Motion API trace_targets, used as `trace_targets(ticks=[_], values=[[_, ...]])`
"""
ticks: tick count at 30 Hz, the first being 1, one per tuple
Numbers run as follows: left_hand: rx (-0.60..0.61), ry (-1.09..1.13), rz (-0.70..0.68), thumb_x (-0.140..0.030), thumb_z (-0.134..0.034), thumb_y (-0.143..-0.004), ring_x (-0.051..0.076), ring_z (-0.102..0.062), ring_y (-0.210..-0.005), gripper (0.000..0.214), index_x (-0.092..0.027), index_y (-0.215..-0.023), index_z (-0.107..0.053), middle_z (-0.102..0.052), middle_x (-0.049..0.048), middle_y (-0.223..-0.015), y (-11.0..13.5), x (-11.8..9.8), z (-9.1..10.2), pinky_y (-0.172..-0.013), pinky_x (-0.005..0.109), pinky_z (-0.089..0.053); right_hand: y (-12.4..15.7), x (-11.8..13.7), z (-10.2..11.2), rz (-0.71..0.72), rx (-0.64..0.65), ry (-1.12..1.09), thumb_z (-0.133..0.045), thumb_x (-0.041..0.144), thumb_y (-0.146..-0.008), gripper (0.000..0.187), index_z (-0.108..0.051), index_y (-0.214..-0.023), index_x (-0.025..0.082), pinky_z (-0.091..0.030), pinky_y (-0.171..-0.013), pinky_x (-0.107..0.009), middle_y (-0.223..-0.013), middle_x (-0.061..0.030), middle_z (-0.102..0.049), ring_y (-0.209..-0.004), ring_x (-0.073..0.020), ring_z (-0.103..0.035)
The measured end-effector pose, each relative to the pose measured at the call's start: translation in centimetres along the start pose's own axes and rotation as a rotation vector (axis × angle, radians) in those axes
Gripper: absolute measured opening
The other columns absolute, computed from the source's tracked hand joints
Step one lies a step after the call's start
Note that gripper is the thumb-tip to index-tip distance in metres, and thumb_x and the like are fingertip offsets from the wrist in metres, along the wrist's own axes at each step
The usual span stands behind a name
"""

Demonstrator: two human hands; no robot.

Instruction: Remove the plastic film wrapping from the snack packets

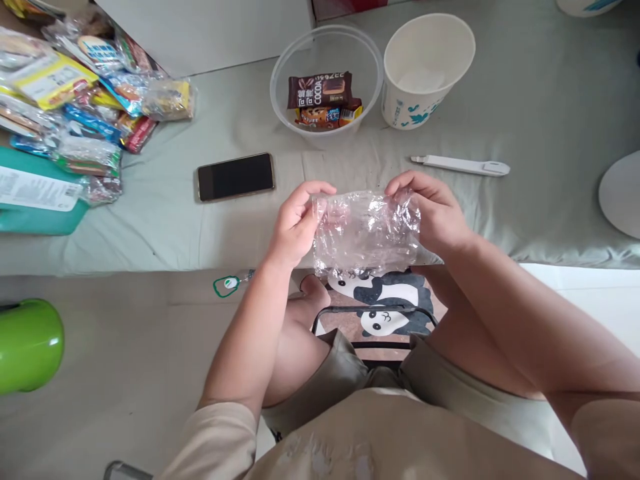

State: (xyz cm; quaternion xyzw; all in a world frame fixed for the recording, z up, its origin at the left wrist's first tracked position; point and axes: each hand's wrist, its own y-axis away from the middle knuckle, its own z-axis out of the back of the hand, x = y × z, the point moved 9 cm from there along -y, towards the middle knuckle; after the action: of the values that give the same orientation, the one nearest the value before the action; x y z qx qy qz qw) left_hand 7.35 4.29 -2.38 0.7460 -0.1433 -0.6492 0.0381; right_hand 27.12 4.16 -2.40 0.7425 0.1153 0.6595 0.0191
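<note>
While our left hand (300,223) and right hand (437,210) each pinch one side of the clear, crinkled plastic wrapper (367,233): we hold both edges level under light, even tension.
Wrapper: one, nearer us than the round, translucent plastic tub (325,53).
Tub contents: one brown cocoa packet (320,90); at least one orange packet (317,118), partly covered.
Black rectangular phone (236,177): one, left of the tub.
Slim white cutter-like tool (463,165): one, right of the tub.
White, blue-printed paper cup (407,107): one whole, just right of the tub.

Worktop (540,87): covered in pale green cloth (165,243), a bit wrinkly
Floor (130,373): pale and smooth
Light: soft and white
</note>
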Motion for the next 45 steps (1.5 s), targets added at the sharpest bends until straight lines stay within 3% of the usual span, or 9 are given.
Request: trace_targets(ticks=[8, 13, 18, 23, 27, 32, 36, 41, 45], values=[[-0.025, 0.119, 0.01, -0.045, -0.06, -0.084, 0.023, -0.077, -0.09, 0.024, -0.021, -0.085, -0.065, -0.074, 0.0053, -0.094, -2.0, 0.8, 0.5, -0.082, 0.037, -0.064, -0.5, -1.4, 0.8, -0.133, -0.029, -0.113, -0.055, 0.063, -0.087, 0.049, -0.051, -0.122, 0.029, -0.049, -0.057, -0.034, -0.068, 0.0025, -0.06, -0.057, -0.0192, -0.06], [-0.029, -0.026, -0.069, -0.048, -0.08, -0.074, 0.027, -0.077, -0.103, 0.041, -0.023, -0.102, -0.063, -0.072, 0.0083, -0.122, -2.4, 0.2, 0.4, -0.076, 0.033, -0.062, -0.7, -1.1, 0.1, -0.092, -0.054, -0.039, -0.084, 0.036, -0.071, 0.065, -0.047, -0.124, 0.028, -0.049, -0.057, -0.029, -0.076, 0.0049, -0.061, -0.061, -0.0147, -0.059], [-0.145, 0.093, -0.054, -0.052, -0.079, -0.079, 0.029, -0.075, -0.113, 0.053, -0.031, -0.124, -0.059, -0.07, 0.007, -0.137, -2.4, -0.3, 1.0, -0.076, 0.033, -0.061, -0.7, -0.3, 1.3, 0.045, -0.22, -0.039, -0.08, 0.031, -0.076, 0.044, -0.053, -0.111, 0.028, -0.052, -0.065, -0.03, -0.076, 0.0037, -0.056, -0.065, -0.0132, -0.056], [0.146, 0.141, 0.252, -0.048, -0.093, -0.061, 0.031, -0.079, -0.097, 0.053, -0.019, -0.098, -0.07, -0.081, 0.0103, -0.097, -1.7, 2.0, -1.8, -0.078, 0.037, -0.064, -0.4, -0.1, 0.9, 0.033, -0.152, -0.04, -0.082, 0.045, -0.078, 0.04, -0.058, -0.106, 0.028, -0.055, -0.07, -0.032, -0.081, 0.0017, -0.059, -0.071, -0.0151, -0.06], [0.097, 0.029, 0.191, -0.045, -0.086, -0.073, 0.023, -0.079, -0.072, 0.036, -0.019, -0.092, -0.071, -0.079, 0.0051, -0.077, -1.5, 1.7, -1.1, -0.064, 0.03, -0.063, 0.2, -1.3, -0.9, -0.156, 0.095, 0.05, -0.083, 0.047, -0.078, 0.034, -0.063, -0.083, 0.019, -0.044, -0.053, -0.026, -0.065, 0.0016, -0.057, -0.056, -0.0108, -0.053], [0.129, -0.079, 0.079, -0.051, -0.082, -0.077, 0.014, -0.061, -0.039, 0.038, -0.02, -0.097, -0.072, -0.069, -0.0019, -0.055, -1.2, 0.3, -0.8, -0.037, 0.022, -0.045, 0.5, -0.2, 0.6, -0.025, -0.038, 0.011, -0.076, 0.044, -0.086, 0.025, -0.069, -0.096, 0.022, -0.035, -0.044, -0.024, -0.055, 0.0067, -0.049, -0.045, -0.0086, -0.041], [0.156, 0.048, 0.04, -0.044, -0.081, -0.069, 0.013, -0.06, -0.043, 0.027, -0.021, -0.078, -0.071, -0.069, -0.0026, -0.057, -1.2, -0.6, -1.0, -0.041, 0.024, -0.049, 0.4, 0.5, 1.1, 0.099, -0.03, -0.029, -0.065, 0.051, -0.09, 0.028, -0.067, -0.084, 0.024, -0.038, -0.046, -0.027, -0.06, 0.0021, -0.054, -0.048, -0.0108, -0.045], [0.177, -0.084, -0.048, -0.046, -0.065, -0.077, 0.011, -0.057, -0.056, 0.03, -0.017, -0.074, -0.072, -0.066, 0.0025, -0.068, -2.0, -0.7, -0.5, -0.049, 0.023, -0.045, 0.3, 1.9, 3.1, 0.304, -0.143, 0.176, -0.056, 0.059, -0.094, 0.044, -0.07, -0.074, 0.022, -0.059, -0.087, -0.042, -0.113, -0.0104, -0.068, -0.105, -0.0258, -0.07], [0.322, -0.398, -0.113, -0.012, -0.066, -0.065, 0.006, -0.045, -0.055, 0.024, -0.02, -0.088, -0.067, -0.06, -0.0031, -0.078, -1.5, -0.4, -1.4, -0.049, 0.019, -0.035, 0.6, 3.3, 3.4, 0.405, -0.164, 0.312, -0.073, 0.056, -0.087, 0.033, -0.073, -0.093, 0.024, -0.044, -0.118, -0.049, -0.125, -0.0097, -0.067, -0.13, -0.0296, -0.061]])
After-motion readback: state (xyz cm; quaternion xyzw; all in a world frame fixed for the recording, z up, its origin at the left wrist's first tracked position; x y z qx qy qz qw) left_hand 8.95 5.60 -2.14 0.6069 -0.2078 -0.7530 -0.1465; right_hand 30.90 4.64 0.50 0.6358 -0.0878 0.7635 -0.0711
